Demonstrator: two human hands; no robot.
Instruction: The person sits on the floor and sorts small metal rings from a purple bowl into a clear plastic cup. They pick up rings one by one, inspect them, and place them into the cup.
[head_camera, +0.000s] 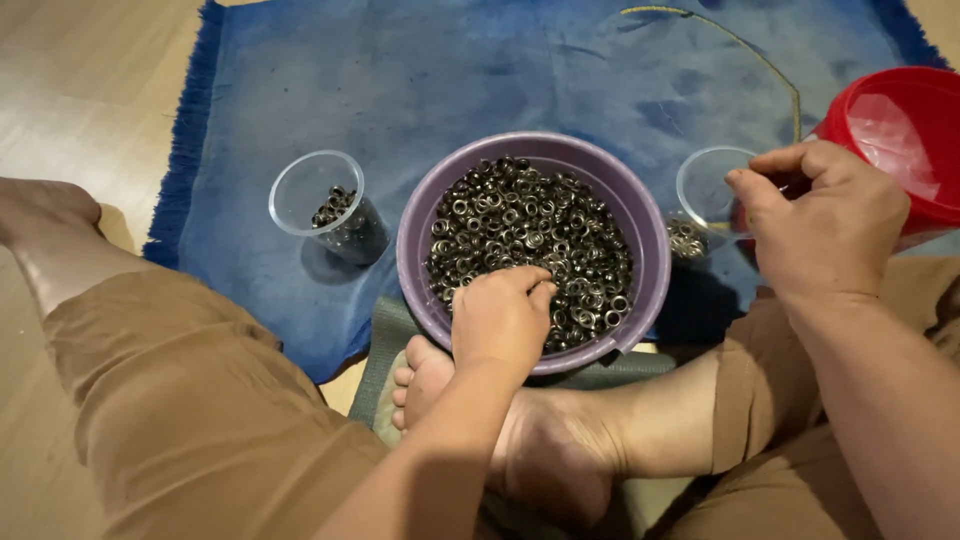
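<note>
We see a blue mat on the floor with a purple bowl at its near edge, full of small shiny metal eyelets. A red bucket sits far right. Our left hand pinches eyelets in the bowl; our right hand, fingers curled, grips a clear cup. Another clear cup stands left

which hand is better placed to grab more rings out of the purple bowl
Left, probably. The left hand already rests on the metal rings inside the purple bowl; the right hand is off over the clear cup.
</note>
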